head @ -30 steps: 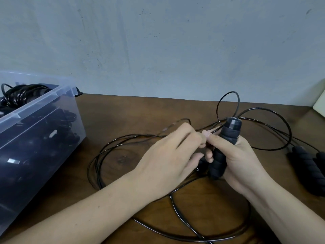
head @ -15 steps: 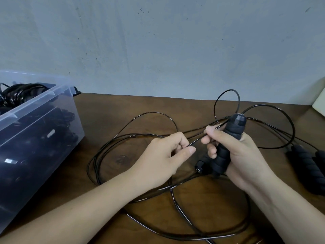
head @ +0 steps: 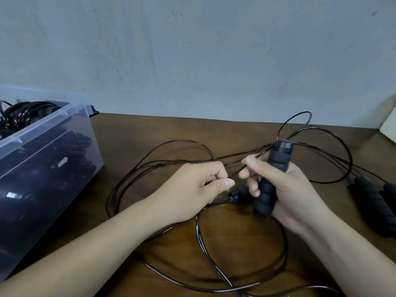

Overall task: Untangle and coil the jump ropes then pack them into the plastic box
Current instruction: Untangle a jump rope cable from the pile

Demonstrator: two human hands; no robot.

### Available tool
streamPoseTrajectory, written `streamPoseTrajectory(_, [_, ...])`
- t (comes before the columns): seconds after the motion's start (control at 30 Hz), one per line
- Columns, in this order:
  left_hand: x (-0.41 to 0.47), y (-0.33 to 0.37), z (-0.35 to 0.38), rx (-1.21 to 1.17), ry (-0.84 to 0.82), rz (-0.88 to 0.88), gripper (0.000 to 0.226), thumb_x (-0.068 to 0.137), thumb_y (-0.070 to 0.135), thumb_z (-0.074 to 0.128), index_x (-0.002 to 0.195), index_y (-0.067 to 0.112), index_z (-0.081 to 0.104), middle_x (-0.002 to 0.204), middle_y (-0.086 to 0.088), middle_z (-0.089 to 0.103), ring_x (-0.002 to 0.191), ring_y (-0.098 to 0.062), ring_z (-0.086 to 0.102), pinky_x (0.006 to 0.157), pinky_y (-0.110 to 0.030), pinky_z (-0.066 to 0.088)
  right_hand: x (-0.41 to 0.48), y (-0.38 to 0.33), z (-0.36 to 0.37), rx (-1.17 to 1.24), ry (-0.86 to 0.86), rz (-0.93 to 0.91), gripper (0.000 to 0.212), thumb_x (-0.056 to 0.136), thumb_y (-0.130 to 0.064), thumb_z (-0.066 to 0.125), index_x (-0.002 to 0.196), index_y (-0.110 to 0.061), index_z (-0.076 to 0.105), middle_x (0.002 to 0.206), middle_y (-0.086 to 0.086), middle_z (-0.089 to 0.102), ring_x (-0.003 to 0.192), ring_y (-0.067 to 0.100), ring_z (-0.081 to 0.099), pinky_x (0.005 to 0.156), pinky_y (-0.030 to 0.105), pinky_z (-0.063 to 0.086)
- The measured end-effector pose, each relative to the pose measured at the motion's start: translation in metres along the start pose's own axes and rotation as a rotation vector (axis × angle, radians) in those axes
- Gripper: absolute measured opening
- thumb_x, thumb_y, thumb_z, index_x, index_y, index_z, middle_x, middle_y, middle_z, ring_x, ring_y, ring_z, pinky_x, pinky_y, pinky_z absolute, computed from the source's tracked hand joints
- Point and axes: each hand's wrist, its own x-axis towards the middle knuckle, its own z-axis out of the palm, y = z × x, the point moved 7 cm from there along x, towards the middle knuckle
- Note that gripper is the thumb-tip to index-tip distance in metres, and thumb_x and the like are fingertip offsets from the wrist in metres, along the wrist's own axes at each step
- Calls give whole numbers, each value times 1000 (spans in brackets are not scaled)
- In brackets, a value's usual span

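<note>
A thin black jump rope cord (head: pixel 199 234) lies in loose loops on the brown table (head: pixel 162 129). My right hand (head: pixel 287 189) grips one black foam handle (head: pixel 272 181) upright, its cap pointing up and away. The second handle (head: pixel 239 195) of this rope lies just below my fingers, mostly hidden. My left hand (head: pixel 192 189) pinches a strand of the cord between thumb and curled fingers, a little left of the right hand. A clear plastic box (head: pixel 42 159) at the left holds several coiled black ropes.
Two more black foam handles (head: pixel 372 202) lie at the right table edge. A pale object (head: pixel 389 125) sits at the far right by the grey wall. Cord loops spread across the table's middle and front.
My left hand drew back leftward from the right hand, pulling a strand out. The right hand tilted the handle slightly up and right. A cord loop rose behind my left hand.
</note>
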Motion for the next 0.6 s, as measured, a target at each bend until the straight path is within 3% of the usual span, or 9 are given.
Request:
streamPoseTrajectory(0.1, [-1, 3, 4, -5, -25, 18, 25, 107, 36, 60, 85, 24, 59, 59, 4, 59, 53, -7, 49, 57, -31, 44, -6, 8, 12, -134, -78, -6, 14, 95, -13, 74, 94, 0, 72, 77, 16, 67, 63, 21, 58, 58, 30, 50])
streamPoseTrajectory(0.3, [1, 1, 0, -91, -57, -24, 22, 105, 40, 62, 90, 25, 66, 60, 8, 51, 57, -9, 43, 59, -30, 38, -2, 6, 5, -154, -40, -32, 20, 93, -15, 75, 94, 4, 71, 81, 18, 72, 66, 21, 62, 59, 30, 50])
streamPoseTrajectory(0.43, [1, 6, -6, -27, -93, -22, 21, 94, 39, 78, 88, 26, 63, 72, 9, 57, 66, -7, 49, 63, -23, 42, 1, -8, -10, -54, 42, -61, 19, 92, -16, 75, 98, 2, 70, 83, 18, 72, 67, 20, 60, 59, 27, 50])
streamPoseTrajectory(0.6, [5, -2, -17, 387, -1, 2, 28, 89, 18, 80, 89, 35, 58, 90, 16, 61, 93, -5, 51, 76, -26, 48, 4, -13, -16, -7, 105, -85, 20, 91, -17, 75, 99, 0, 69, 85, 18, 73, 69, 18, 61, 59, 25, 49])
